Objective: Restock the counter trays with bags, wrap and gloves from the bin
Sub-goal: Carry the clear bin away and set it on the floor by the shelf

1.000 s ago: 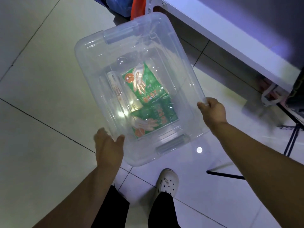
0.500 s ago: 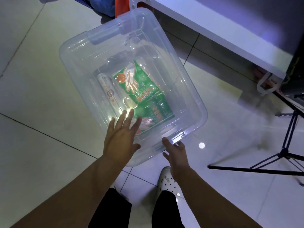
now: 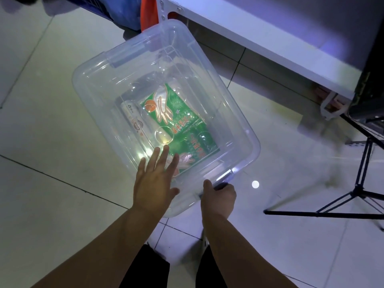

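A clear plastic bin (image 3: 234,113) with its lid on sits on the tiled floor in front of me. Through the lid I see two green packs of gloves (image 3: 176,113) and a white roll of wrap (image 3: 133,119) to their left. My left hand (image 3: 154,179) lies flat on the near part of the lid, fingers spread. My right hand (image 3: 218,196) is curled around the near latch handle (image 3: 226,176) of the bin.
A white counter (image 3: 270,38) runs along the upper right, with a white leg at the far side of the bin. A black tripod (image 3: 357,192) stands at the right. Blue and orange things (image 3: 137,11) lie beyond the bin.
Both hands left the bin's sides. The left one came to rest flat on the lid; the right one moved to the near latch and closed on it.
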`<state>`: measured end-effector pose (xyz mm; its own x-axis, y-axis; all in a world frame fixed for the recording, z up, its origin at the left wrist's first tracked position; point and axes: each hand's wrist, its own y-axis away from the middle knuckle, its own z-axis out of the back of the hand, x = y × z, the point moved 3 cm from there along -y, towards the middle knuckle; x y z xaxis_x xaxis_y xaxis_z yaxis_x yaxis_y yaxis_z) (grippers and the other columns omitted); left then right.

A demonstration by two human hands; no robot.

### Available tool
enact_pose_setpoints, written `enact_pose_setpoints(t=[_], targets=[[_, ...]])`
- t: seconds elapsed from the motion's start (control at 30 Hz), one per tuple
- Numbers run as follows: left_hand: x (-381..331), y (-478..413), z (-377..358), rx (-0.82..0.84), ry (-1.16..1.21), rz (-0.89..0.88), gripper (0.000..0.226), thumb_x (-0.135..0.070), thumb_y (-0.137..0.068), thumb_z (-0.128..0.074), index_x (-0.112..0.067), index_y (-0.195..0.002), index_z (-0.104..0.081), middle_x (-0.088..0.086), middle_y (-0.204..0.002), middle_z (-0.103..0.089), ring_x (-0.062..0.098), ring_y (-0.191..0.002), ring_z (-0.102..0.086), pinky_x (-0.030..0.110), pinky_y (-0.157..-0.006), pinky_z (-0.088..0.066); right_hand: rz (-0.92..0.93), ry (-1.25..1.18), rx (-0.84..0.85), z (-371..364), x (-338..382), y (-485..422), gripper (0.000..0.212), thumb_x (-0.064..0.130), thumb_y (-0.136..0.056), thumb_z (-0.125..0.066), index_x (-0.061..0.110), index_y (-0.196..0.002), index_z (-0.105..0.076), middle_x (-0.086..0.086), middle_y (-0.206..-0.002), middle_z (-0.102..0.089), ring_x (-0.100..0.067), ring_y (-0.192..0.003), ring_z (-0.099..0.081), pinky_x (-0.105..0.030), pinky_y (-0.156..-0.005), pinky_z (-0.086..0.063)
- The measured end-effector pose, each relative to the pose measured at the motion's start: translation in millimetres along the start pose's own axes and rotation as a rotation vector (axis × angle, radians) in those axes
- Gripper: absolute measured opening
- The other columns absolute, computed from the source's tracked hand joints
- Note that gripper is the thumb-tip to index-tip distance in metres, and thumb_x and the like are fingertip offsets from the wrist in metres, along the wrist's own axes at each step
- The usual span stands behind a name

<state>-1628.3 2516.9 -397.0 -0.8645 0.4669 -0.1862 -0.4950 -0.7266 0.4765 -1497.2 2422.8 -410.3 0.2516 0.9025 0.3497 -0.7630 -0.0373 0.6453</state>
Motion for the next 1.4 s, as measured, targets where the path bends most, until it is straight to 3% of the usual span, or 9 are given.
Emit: enact_pose_setpoints(t=[0.1, 0.27, 0.57, 0.67, 0.8, 0.9, 1.0, 1.1, 1.4], targets=[[-7.0, 7.2, 2.1, -0.002, -0.006, -0.026, 0.088, -0.057, -0.081, -0.057, -0.029, -0.148, -0.008, 0.006, -0.159, 0.003, 0.027, -0.146, 0.003, 0.045, -0.116, -0.004, 0.019, 0.06, -0.022, 10.0, 3.5, -3.8, 0.022, 0.026, -0.075, -0.064, 0.006, -0.08, -0.056, -0.017, -0.088, -0.061, -0.032, -0.072, -0.06, -0.039, -0.073, -0.054], [-27.9, 11.2, 9.1, -0.062, -0.013, -0.22, 0.082, -0.046, -0.059, -0.081, -0.023, -0.132, -0.052, 0.009, -0.143, -0.046, 0.03, -0.124, -0.052, 0.049, -0.1, -0.041, 0.215, 0.232, -0.135, 53.9, 28.0, -36.3, 0.021, 0.022, -0.078, -0.062, 0.001, -0.081, -0.058, -0.019, -0.091, -0.057, -0.037, -0.082, -0.058, -0.037, -0.071, -0.046], [-21.7, -14.4, 29.1, -0.115, -0.036, -0.333, 0.068, -0.037, -0.061, -0.082, -0.02, -0.123, -0.061, 0.007, -0.135, -0.056, 0.024, -0.115, -0.06, 0.042, -0.095, -0.047, 0.545, 0.465, -0.322, 87.2, 81.3, -77.3, 0.032, 0.006, -0.078, -0.06, -0.002, -0.109, -0.058, -0.025, -0.108, -0.052, -0.044, -0.098, -0.051, -0.042, -0.072, -0.042], [10.3, -28.0, 47.1, -0.23, 0.035, -0.126, 0.062, -0.027, -0.07, -0.079, -0.01, -0.126, -0.057, 0.014, -0.133, -0.056, 0.032, -0.118, -0.056, 0.046, -0.1, -0.042, 0.915, 0.576, -0.297, 58.7, 102.3, -48.2, 0.055, 0.004, -0.07, -0.073, 0.003, -0.123, -0.057, -0.025, -0.115, -0.057, -0.044, -0.102, -0.051, -0.046, -0.082, -0.044], [75.4, -50.7, 68.8, -0.287, 0.011, 0.206, 0.066, -0.03, -0.085, -0.061, 0.001, -0.138, -0.036, 0.022, -0.144, -0.04, 0.036, -0.134, -0.034, 0.051, -0.112, -0.021, 1.288, 0.582, 0.063, -5.7, 130.6, 0.6, 0.055, 0.011, -0.069, -0.08, 0.01, -0.122, -0.062, -0.023, -0.113, -0.061, -0.042, -0.101, -0.056, -0.046, -0.084, -0.048], [121.7, -71.3, 73.6, -0.193, 0.223, 0.443, 0.061, -0.035, -0.089, -0.053, 0.003, -0.134, -0.036, 0.026, -0.139, -0.042, 0.039, -0.129, -0.038, 0.049, -0.108, -0.028, 1.341, 0.614, 0.214, -42.3, 146.6, 16.0, 0.059, 0.015, -0.073, -0.077, 0.013, -0.128, -0.055, -0.024, -0.117, -0.056, -0.04, -0.105, -0.052, -0.044, -0.087, -0.046], [148.8, -87.3, 69.1, -0.086, 0.703, 0.533, 0.041, -0.037, -0.089, -0.055, -0.003, -0.111, -0.05, 0.016, -0.104, -0.06, 0.035, -0.098, -0.057, 0.038, -0.078, -0.045, 1.342, 0.623, 0.215, -57.9, 152.7, 9.9, 0.062, 0.016, -0.072, -0.077, 0.015, -0.13, -0.054, -0.022, -0.115, -0.055, -0.039, -0.1, -0.051, -0.044, -0.086, -0.045], [163.5, -97.0, 66.4, 0.009, 0.968, 0.558, 0.04, -0.038, -0.084, -0.063, -0.008, -0.108, -0.052, 0.002, -0.088, -0.057, 0.018, -0.075, -0.057, 0.025, -0.056, -0.039, 1.359, 0.63, 0.19, -61.6, 150.1, 3.8, 0.066, 0.014, -0.07, -0.079, 0.015, -0.13, -0.054, -0.02, -0.114, -0.056, -0.038, -0.097, -0.052, -0.044, -0.085, -0.044], [169.3, -102.8, 72.0, -0.25, 0.69, 0.471, 0.045, -0.032, -0.075, -0.075, -0.007, -0.109, -0.059, 0.008, -0.097, -0.038, 0.02, -0.082, -0.047, 0.027, -0.075, -0.041, 1.367, 0.643, 0.175, -64.8, 150.8, 4.8, 0.069, 0.011, -0.067, -0.081, 0.016, -0.131, -0.054, -0.021, -0.111, -0.057, -0.038, -0.094, -0.054, -0.044, -0.083, -0.044]])
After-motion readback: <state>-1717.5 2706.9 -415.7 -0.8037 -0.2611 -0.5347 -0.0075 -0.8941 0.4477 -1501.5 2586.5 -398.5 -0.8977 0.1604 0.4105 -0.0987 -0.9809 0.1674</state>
